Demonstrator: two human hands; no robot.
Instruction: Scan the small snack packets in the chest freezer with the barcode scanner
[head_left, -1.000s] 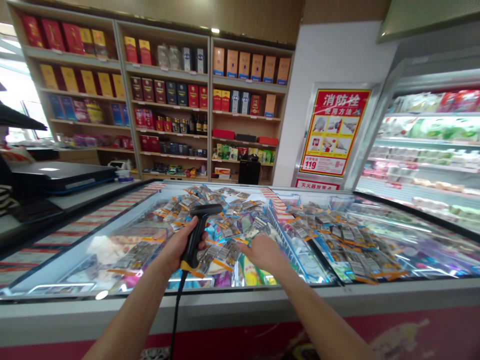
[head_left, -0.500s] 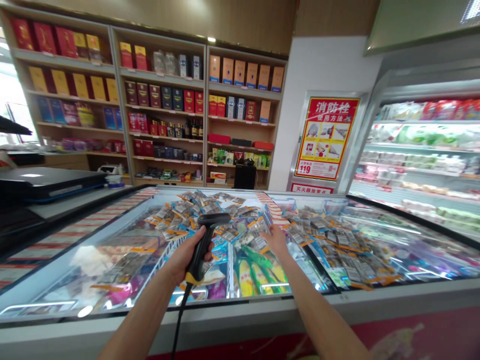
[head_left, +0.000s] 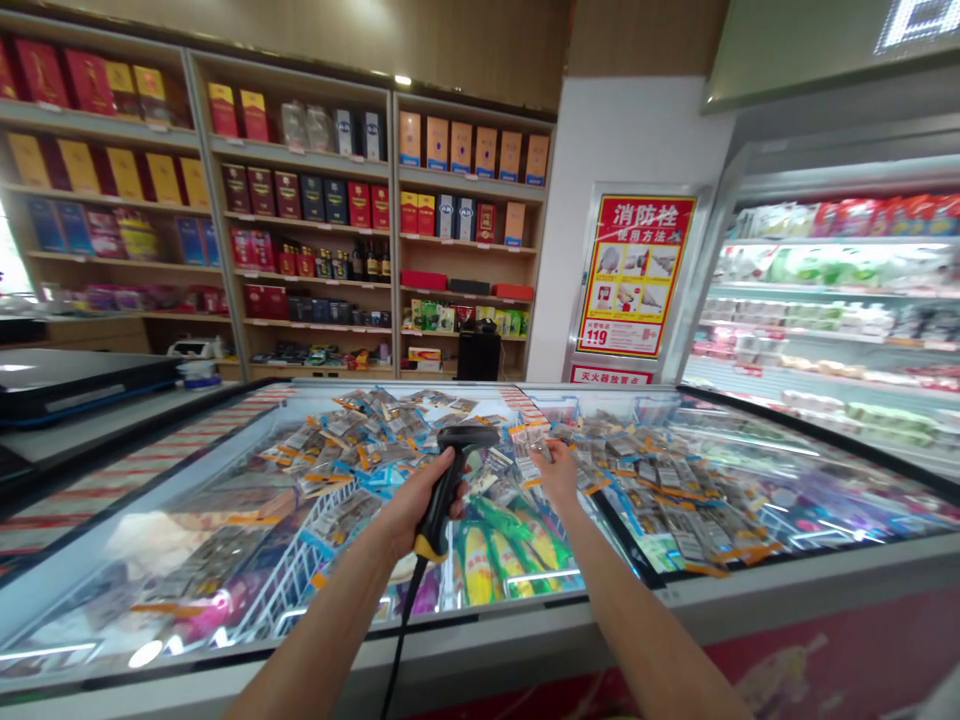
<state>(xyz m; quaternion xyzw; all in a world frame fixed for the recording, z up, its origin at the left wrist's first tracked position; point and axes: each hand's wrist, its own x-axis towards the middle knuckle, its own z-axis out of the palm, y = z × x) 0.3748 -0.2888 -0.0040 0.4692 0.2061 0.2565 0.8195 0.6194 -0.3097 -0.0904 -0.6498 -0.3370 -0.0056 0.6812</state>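
Head cam: L hand [head_left: 421, 500] wrapped round barcode scanner [head_left: 441, 500], nose twd R; R hand [head_left: 559, 475] pinching small pkt [head_left: 528, 442] just beyond it, over chest freezer [head_left: 787, 585]. Scanner hides part of pkt pile [head_left: 382, 422] behind. Corn packs [head_left: 480, 565] btwn forearms, wire basket [head_left: 289, 578] to L. Further back: boxed-goods shelves [head_left: 450, 176], red notice [head_left: 636, 275], lit fridge [head_left: 847, 165] far R.

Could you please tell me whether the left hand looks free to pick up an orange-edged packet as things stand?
Probably not: the left hand is wrapped around the black scanner, so it would likely need to let go first, although packets lie close by.
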